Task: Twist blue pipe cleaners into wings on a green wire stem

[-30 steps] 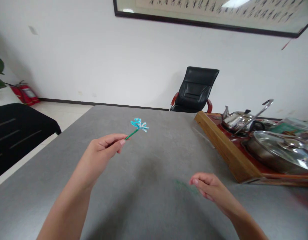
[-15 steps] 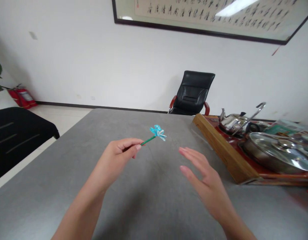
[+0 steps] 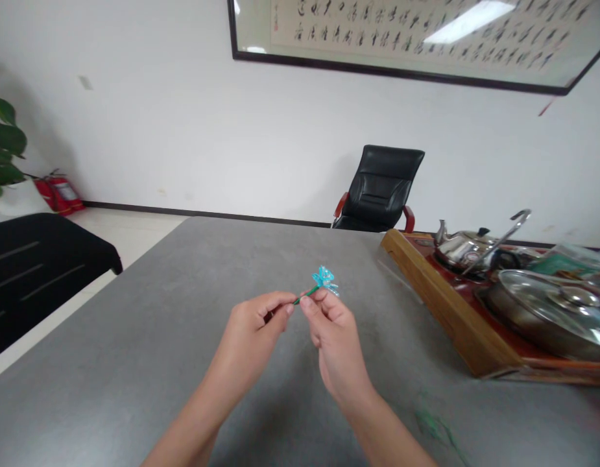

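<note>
A small artificial flower (image 3: 324,277) with shiny light-blue, bead-like petals and a thin green stem is held above the grey table (image 3: 222,259). My left hand (image 3: 259,324) pinches the lower stem between thumb and forefinger. Just below the petals, my right hand (image 3: 333,337) grips the same stem with thumb and fingertips. The flower tilts up to the right, and its petals stick out past the right fingertips. The stem's lower end is hidden inside the left hand.
To the right stands a wooden tea tray (image 3: 440,311) with a steel kettle (image 3: 468,246) and a glass-lidded pan (image 3: 552,311). A tangle of green thread-like material (image 3: 436,425) lies near the right forearm. Beyond the table is a black chair (image 3: 384,185).
My right hand, open and apart before, has moved left and closed on the stem. The left hand with the flower has shifted slightly right and down in view.
</note>
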### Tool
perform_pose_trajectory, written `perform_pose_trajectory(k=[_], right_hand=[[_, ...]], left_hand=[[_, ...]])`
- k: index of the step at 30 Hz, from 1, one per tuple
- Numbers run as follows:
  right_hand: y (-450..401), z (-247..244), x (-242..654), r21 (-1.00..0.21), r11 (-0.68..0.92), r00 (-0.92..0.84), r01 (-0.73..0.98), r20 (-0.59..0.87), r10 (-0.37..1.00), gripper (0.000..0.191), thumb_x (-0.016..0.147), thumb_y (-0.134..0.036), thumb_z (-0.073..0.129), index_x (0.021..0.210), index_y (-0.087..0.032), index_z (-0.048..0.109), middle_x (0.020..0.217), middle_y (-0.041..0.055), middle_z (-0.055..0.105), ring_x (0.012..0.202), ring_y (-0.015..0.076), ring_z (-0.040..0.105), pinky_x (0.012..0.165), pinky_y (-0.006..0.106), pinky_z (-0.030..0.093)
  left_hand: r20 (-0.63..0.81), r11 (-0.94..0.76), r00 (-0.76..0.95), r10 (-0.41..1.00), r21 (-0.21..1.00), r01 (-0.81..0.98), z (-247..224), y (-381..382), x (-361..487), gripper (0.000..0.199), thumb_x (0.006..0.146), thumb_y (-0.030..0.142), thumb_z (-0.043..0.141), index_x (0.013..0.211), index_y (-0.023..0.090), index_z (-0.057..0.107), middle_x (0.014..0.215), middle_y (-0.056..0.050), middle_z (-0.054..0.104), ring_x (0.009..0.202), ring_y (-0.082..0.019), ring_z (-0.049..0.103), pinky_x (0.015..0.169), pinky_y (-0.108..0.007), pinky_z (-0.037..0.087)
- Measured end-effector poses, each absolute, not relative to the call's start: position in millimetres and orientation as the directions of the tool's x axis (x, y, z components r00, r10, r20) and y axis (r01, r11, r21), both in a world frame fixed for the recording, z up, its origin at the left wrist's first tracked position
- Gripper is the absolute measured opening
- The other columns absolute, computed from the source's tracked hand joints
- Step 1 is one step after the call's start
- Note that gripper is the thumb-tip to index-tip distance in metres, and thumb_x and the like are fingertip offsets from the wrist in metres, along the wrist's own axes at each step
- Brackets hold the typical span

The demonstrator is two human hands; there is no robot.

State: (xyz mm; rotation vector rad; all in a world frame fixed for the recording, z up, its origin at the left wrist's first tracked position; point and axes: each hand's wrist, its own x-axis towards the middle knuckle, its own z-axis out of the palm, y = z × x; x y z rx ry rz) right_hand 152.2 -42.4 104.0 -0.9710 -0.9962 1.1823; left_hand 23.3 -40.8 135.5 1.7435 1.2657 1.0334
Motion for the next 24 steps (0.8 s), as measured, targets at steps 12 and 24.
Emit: perform_pose_trajectory(k=[12, 24], right_hand=[[-35, 98, 157, -0.982, 0.162, 0.07, -0.101, 0.156, 0.985, 0.026, 0.082, -0.037, 0.06, 0.067, -0.017, 0.054, 0.054, -0.0063, 0.036, 0.051, 0.0084, 0.028, 0.048, 0.023, 0.021], [-40, 99, 158, -0.978, 0.134, 0.051, -0.16, 0.127, 0.991, 0.022, 0.083, -0.035, 0.061, 0.071, -0.017, 0.057, 0.053, -0.0078, 0.034, 0.046, 0.0064, 0.021, 0.044, 0.022, 0.018]], left_hand=[[0.149, -0.202, 0.163, 0.975, 0.902, 0.381, 125, -35, 24, 0.018, 0.086, 0.03, 0.048, 0.078, 0.017, 0.058, 0.063, 0.003, 0.051, 0.062, -0.012, 0.049, 0.058, -0.022, 0.036], [0.183, -0.237, 0.181, 0.966, 0.907, 0.349, 127, -37, 26, 0.015, 0.086, 0.026, 0.049, 0.079, 0.017, 0.058, 0.062, 0.004, 0.053, 0.061, -0.011, 0.05, 0.058, -0.021, 0.038]])
